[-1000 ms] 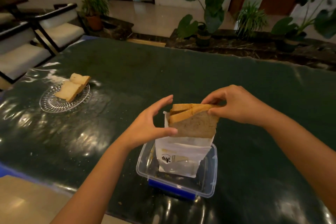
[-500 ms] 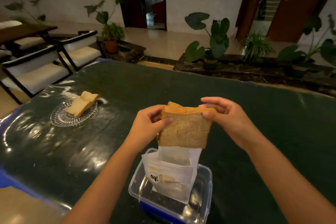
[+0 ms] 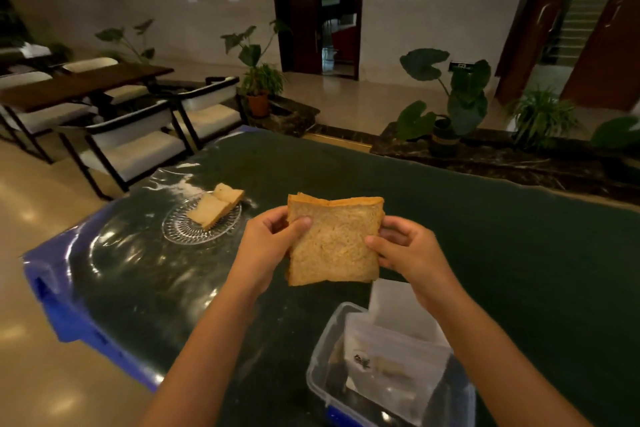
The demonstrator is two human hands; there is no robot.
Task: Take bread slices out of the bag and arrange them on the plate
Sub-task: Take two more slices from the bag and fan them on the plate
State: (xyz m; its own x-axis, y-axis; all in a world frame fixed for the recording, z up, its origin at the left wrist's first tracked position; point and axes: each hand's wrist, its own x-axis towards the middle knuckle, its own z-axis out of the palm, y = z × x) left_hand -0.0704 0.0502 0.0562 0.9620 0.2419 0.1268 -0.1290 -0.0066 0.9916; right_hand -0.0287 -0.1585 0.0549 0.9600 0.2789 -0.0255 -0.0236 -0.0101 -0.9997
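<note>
I hold brown bread slices [image 3: 334,243] upright in the air, clear of the bag. My left hand [image 3: 270,246] grips their left edge and my right hand [image 3: 405,250] grips their right edge. Along the top edge at least two slices show, pressed together. The white paper bag [image 3: 394,357] stands below, at the lower right, inside a clear plastic container [image 3: 325,350]. A clear glass plate [image 3: 180,232] sits on the table to the left and carries two pale bread slices [image 3: 214,206] that overlap.
The dark green table [image 3: 485,253] has a blue edge [image 3: 62,315] on the left under a shiny plastic cover. Chairs [image 3: 138,146] stand beyond its left end. Potted plants [image 3: 453,104] line a ledge behind the table.
The bread has come fully out of the bag and risen. Both hands now hold it by its sides. The view has tilted up and the container has shifted to the lower right.
</note>
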